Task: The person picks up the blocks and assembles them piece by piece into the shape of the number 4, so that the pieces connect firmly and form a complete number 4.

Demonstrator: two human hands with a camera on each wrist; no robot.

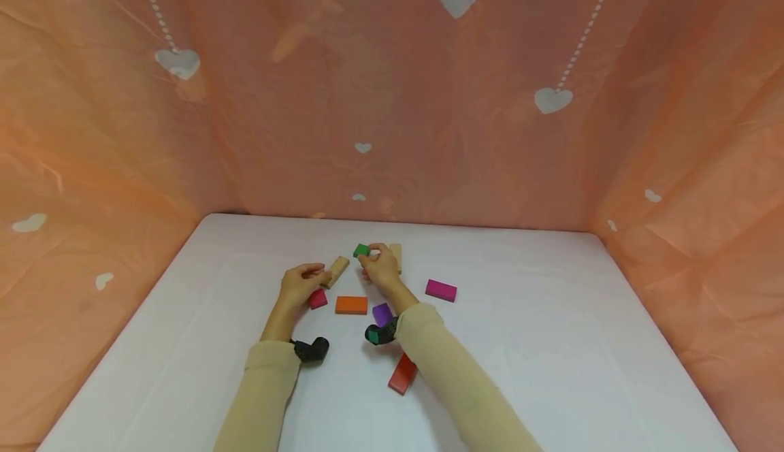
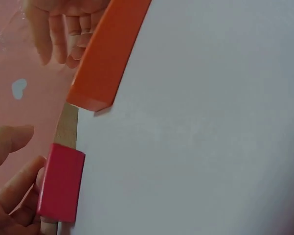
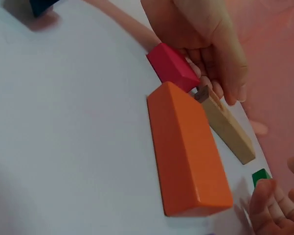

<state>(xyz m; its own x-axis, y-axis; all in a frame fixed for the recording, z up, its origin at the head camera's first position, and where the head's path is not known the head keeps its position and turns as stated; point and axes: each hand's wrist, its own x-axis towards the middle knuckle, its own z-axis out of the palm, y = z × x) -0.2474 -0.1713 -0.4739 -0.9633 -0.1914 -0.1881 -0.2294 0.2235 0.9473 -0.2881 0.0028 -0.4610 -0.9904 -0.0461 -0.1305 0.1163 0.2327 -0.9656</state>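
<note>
My left hand (image 1: 300,283) is beside a plain wooden block (image 1: 337,271), above a pinkish-red block (image 1: 318,298). In the left wrist view, a gap separates its thumb from its loosely bent fingers (image 2: 24,188), which lie behind the pinkish-red block (image 2: 62,183). My right hand (image 1: 381,268) is farther forward, next to a green block (image 1: 361,250) and a second plain wooden block (image 1: 396,256). From the right wrist, its fingers (image 3: 264,200) look spread near the green block (image 3: 260,175); contact with it is unclear. Neither hand shows a block between its fingers.
An orange block (image 1: 351,305) lies between the forearms. A purple block (image 1: 382,314) and a red block (image 1: 402,374) lie close to the right forearm, both partly covered. A magenta block (image 1: 441,290) is to the right on the white table (image 1: 551,343). Orange curtains (image 1: 398,98) surround the table.
</note>
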